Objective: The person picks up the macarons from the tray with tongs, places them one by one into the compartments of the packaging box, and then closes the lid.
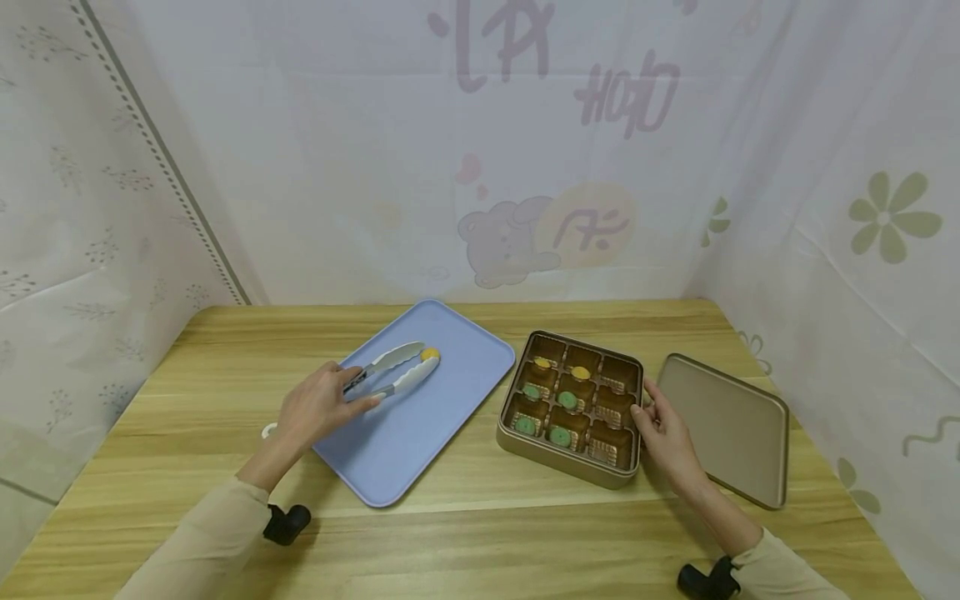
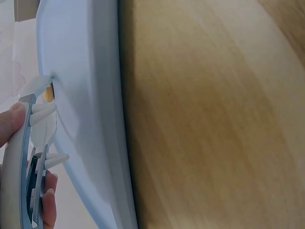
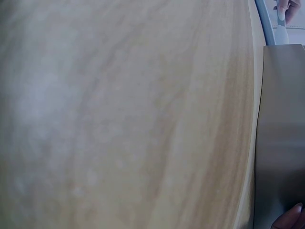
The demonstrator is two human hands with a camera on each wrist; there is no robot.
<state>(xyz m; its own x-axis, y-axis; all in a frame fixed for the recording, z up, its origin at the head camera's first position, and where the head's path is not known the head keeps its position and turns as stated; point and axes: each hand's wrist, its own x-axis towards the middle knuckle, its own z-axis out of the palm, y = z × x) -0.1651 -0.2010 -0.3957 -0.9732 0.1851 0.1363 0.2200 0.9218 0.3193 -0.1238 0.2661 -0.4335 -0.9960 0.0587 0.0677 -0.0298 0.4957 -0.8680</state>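
My left hand [image 1: 318,404] grips a pair of tongs [image 1: 408,377] with pale, scalloped tips. Those tips lie on either side of a small yellow piece [image 1: 430,354] on the blue tray [image 1: 405,467]. At the right edge of a bronze square tin [image 1: 566,467], my right hand [image 1: 671,437] holds the wall, thumb over the rim. A brown divided insert [image 1: 609,442] fills the tin. Two yellow pieces [image 1: 581,373] and several green pieces [image 1: 560,436] sit in its compartments; those along the right side hold none. The right wrist view shows only fingertips [image 3: 289,218] against the tin.
A bronze lid [image 1: 731,433] lies to the right of the tin, behind my right hand. All of this stands on a wood-grain table [image 1: 480,550]. Printed cloth [image 1: 360,167] hangs behind and at both sides.
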